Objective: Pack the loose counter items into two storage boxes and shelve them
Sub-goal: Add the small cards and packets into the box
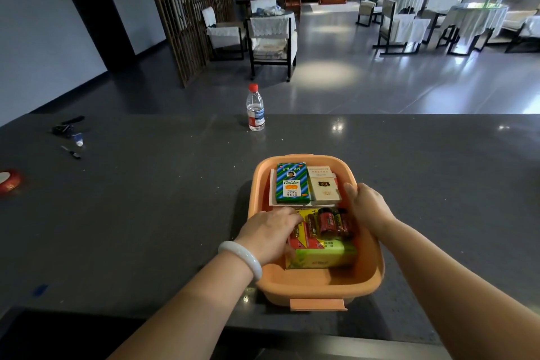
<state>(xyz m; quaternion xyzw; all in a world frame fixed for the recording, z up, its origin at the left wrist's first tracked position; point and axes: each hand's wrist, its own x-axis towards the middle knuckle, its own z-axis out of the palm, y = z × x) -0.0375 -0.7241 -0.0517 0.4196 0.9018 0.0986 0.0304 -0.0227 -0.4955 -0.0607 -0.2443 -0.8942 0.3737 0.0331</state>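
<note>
Orange box (pixel 318 286) was sat on dark worktop (pixel 146 199), directly in front of person, long axis running near-to-far. L hand (pixel 268 232) was laid flat inside on battery pack (pixel 314 228), fingers spread, not clamped on anything. R hand (pixel 366 207) was rested on box's right rim; grip can't be told. Green pkg (pixel 324 257) lay nearest, green carton (pixel 292 183) at far end. Farther off: water bottle (pixel 256 108), small loose bits (pixel 68 134) far left, nearer L hand.

Window daylight, counter glare, wide-angle distortion
</note>
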